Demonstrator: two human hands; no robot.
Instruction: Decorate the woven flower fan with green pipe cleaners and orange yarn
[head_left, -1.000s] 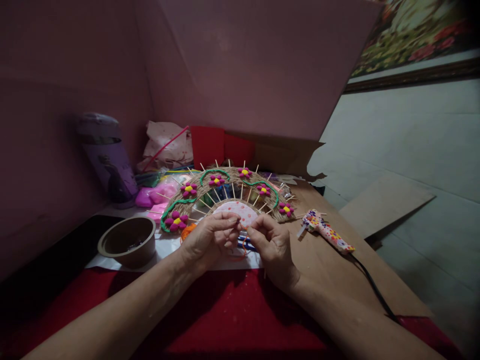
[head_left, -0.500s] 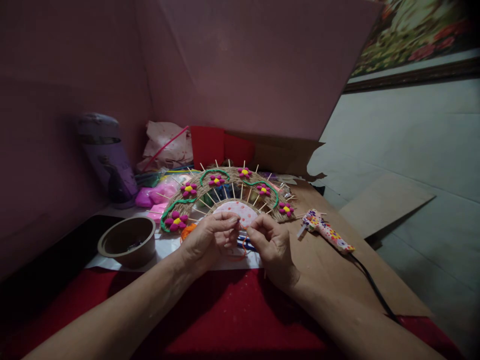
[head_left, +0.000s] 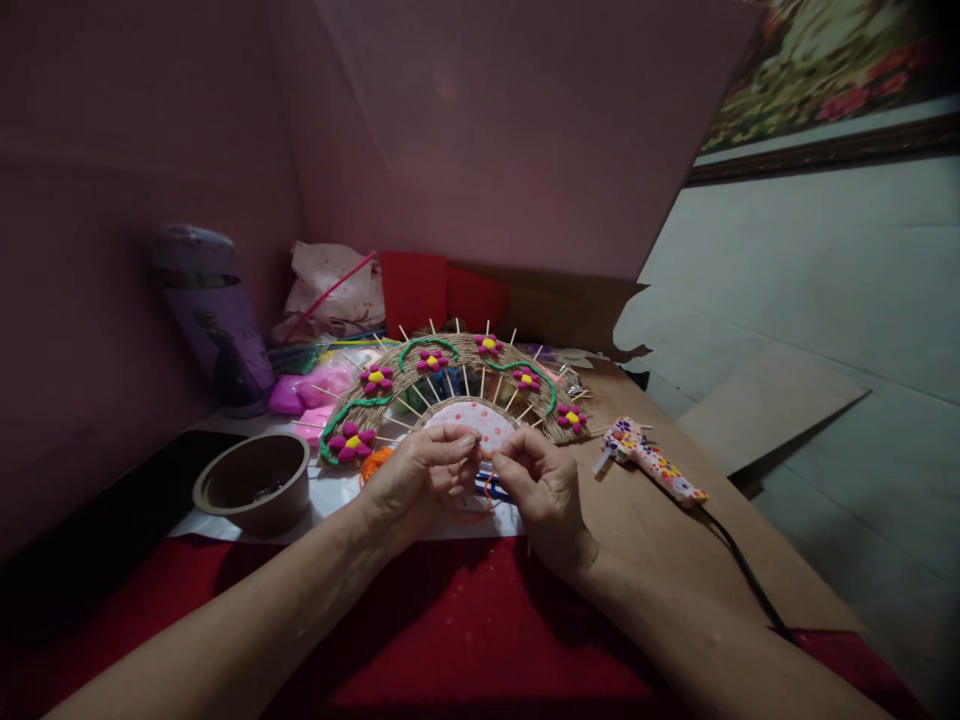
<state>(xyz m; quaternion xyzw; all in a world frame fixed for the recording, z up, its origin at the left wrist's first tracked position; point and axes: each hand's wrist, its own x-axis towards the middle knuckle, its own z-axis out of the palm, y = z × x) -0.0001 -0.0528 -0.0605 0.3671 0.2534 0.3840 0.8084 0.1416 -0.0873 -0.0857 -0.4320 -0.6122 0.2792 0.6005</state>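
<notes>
We find the orange strand (head_left: pixel 489 490) at the centre, between the hands and in front of the dotted half-disc (head_left: pixel 472 415). Its short upper stretch runs crosswise from fingertip to fingertip; below that, its long axis drops towards us and curls leftward at the bottom. The hanging part lies nearer the right hand (head_left: pixel 544 495), just left of its fingertips, and to the right of the left hand (head_left: pixel 427 465). We see both hands narrowed to a thumb-and-forefinger pinch on the strand, though the exact grip is too small to make out.

Just beside the left hand we have an orange yarn bundle (head_left: pixel 374 465). Beyond the hands stands the woven arch (head_left: pixel 466 350), with its magenta flowers (head_left: pixel 352 443) and thin sticks. Farther out, we have the brown bowl (head_left: pixel 289 498) on the left, the patterned glue gun (head_left: pixel 656 468) on the right, and the red cloth (head_left: pixel 450 630) nearest us.
</notes>
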